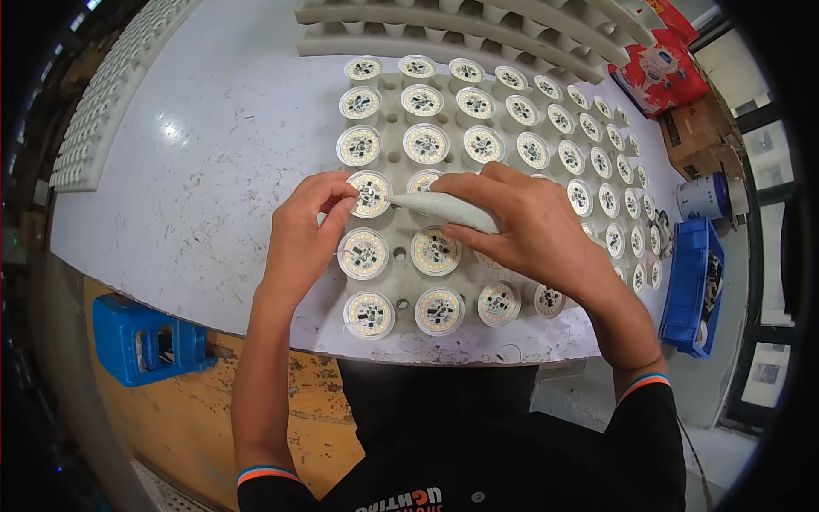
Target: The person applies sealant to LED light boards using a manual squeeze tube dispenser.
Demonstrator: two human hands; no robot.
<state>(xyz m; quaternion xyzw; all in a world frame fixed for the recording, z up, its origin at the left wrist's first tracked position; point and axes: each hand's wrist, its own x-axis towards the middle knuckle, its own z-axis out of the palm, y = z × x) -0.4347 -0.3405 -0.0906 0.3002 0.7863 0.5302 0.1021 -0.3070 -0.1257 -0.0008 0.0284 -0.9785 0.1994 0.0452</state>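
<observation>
My right hand (520, 213) is wrapped round a pale, cone-shaped squeeze bag (444, 207). The bag's narrow tip points left, at the right edge of a round LED board (371, 195) in a white cup. At that board's left edge is my left hand (311, 224), thumb and forefinger pinched together; what they hold, if anything, is too small to make out. Rows of similar round boards stand in a pale foam tray (399, 282). Nearest below my left hand is another LED board (364, 254). My right hand partly hides a few boards.
Stacked foam trays (444, 43) lie at the back, and another foam tray (111, 102) at the left edge of the table (213, 145). On the right are a blue bin (682, 290), a paint bucket (701, 198) and a red bag (661, 72). A blue stool (128, 337) stands lower left.
</observation>
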